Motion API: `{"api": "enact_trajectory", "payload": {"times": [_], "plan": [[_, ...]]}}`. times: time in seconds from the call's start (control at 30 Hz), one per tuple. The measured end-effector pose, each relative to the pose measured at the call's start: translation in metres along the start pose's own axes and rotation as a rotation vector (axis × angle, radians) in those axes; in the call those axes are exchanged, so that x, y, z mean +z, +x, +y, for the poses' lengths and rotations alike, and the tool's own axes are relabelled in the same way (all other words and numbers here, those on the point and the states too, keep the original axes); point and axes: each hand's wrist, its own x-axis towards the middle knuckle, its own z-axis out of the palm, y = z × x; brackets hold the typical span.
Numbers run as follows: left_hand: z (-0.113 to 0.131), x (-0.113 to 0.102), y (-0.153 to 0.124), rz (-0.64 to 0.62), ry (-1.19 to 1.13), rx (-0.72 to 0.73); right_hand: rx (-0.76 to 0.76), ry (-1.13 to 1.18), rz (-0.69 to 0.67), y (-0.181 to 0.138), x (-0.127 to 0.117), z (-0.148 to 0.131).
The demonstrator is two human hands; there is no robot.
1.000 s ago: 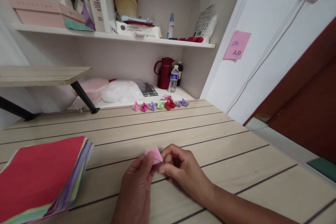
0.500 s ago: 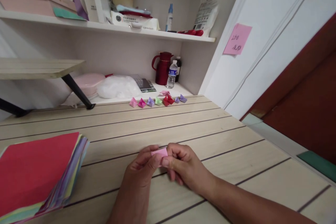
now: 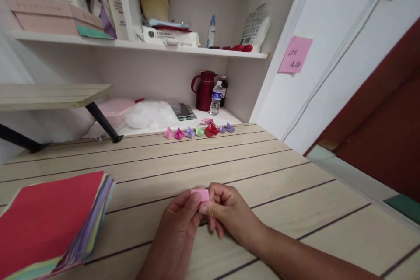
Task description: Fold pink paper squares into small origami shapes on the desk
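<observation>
A small folded piece of pink paper (image 3: 202,195) is held between both hands, above the front middle of the table. My left hand (image 3: 182,214) pinches its left side, thumb on top. From the right, my right hand (image 3: 228,208) grips the other edge between thumb and bent forefinger. The fingers cover much of the paper's lower part. Toward the table's back edge stands a row of several small folded paper shapes in pink, purple, green and red, among them a red one (image 3: 211,130) and a green one (image 3: 199,131).
On the left lies a stack of coloured paper (image 3: 55,218), red sheet uppermost. Behind it a small raised stand (image 3: 55,96) rests on black legs. A dark red jug (image 3: 205,91) and a water bottle (image 3: 215,98) stand at the back, below a loaded shelf (image 3: 131,44).
My left thumb has shifted slightly left along the pink paper, which looks flatter now. Both hands still hold it. The whole view has moved a little, so things appear slightly lower.
</observation>
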Motion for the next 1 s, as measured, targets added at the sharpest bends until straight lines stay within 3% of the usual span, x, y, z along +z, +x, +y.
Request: {"api": "enact_trajectory", "payload": {"times": [0.23, 0.4, 0.6, 0.7, 1.0], "plan": [[-0.004, -0.001, 0.003, 0.036, 0.128, 0.050, -0.142, -0.248, -0.017, -0.008, -0.009, -0.011], [-0.002, 0.005, -0.001, -0.022, 0.121, 0.028, -0.050, -0.108, -0.002, -0.005, -0.006, -0.005], [-0.006, -0.006, 0.008, 0.211, 0.142, 0.147, -0.105, -0.219, 0.015, -0.001, -0.006, -0.009], [-0.012, -0.015, 0.014, 0.260, 0.163, 0.184, -0.157, -0.222, 0.051, -0.002, -0.008, -0.012], [-0.014, -0.016, 0.013, 0.203, 0.314, 0.174, -0.140, -0.236, -0.008, -0.001, -0.015, -0.009]]}}
